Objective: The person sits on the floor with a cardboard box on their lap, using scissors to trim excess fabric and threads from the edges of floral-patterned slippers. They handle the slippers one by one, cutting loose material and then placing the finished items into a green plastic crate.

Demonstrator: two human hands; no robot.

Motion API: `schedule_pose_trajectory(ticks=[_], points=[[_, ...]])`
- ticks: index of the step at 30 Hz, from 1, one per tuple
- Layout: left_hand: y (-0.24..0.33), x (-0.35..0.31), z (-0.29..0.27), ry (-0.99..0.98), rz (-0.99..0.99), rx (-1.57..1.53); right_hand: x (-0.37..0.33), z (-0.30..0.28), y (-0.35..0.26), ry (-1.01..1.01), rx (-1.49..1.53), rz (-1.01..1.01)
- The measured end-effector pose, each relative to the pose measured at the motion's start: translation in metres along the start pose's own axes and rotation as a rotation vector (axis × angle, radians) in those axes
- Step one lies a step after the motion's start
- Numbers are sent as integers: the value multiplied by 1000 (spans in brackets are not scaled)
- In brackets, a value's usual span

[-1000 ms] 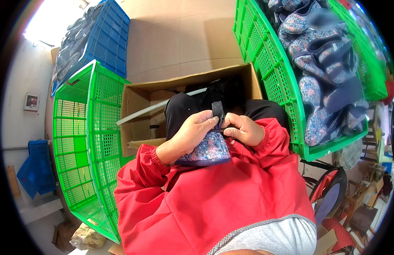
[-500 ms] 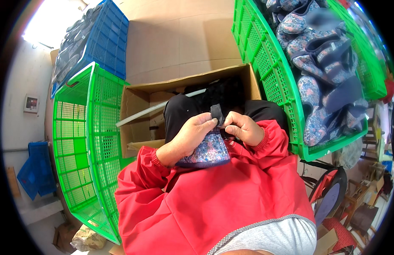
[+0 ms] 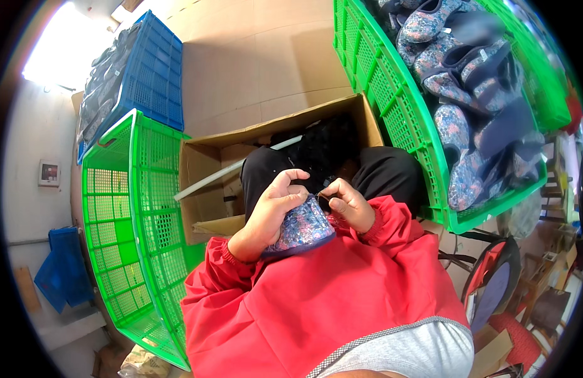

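Note:
A blue and pink floral shoe with a dark blue sole edge rests in my lap against the red garment. My left hand is closed around its left side, thumb on the fabric and index finger raised and bent. At the shoe's upper right end my right hand is in a pinch, fingertips close to the fabric. A small dark bit shows beside those fingertips, too small to name. Whatever the right fingers hold is hidden.
An open cardboard box with dark material and a white rod lies beyond my knees. To the left stand a green crate and a blue crate of dark items. A green crate of floral shoes stands right.
The dark strap that stood up between both hands no longer shows there. My left index finger has lifted, and the right hand has shifted slightly down and left. The view has tilted a little.

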State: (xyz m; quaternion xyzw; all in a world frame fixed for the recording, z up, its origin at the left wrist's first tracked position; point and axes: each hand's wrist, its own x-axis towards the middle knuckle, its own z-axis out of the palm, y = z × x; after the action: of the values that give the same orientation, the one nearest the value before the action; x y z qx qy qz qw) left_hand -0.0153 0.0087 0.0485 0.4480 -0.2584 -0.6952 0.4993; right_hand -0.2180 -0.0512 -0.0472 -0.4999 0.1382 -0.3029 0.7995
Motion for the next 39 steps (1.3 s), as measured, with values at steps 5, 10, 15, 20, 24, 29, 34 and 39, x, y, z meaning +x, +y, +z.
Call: schedule_pose_trajectory(ticks=[5, 10, 15, 20, 24, 29, 34, 39], points=[[0, -5, 3, 24, -13, -123, -1, 6, 10, -1, -100, -48], [-3, -5, -1, 20, -15, -195, 2, 17, 13, 58, -99, -119], [-7, -5, -4, 13, -15, -216, 5, 21, 8, 89, -204, -125], [-8, -4, -2, 7, -7, -223, 4, 21, 16, 131, -161, -99], [-9, -4, -2, 7, -4, -223, 4, 20, 15, 137, -200, -105], [-8, -5, 0, 17, -4, -192, 5, 23, 12, 172, -118, -90], [-9, -7, 0, 120, 105, -95, 10, 25, 7, 428, 120, 89], [0, -8, 11, 253, 251, 27, 15, 12, -9, 460, 103, 72]])
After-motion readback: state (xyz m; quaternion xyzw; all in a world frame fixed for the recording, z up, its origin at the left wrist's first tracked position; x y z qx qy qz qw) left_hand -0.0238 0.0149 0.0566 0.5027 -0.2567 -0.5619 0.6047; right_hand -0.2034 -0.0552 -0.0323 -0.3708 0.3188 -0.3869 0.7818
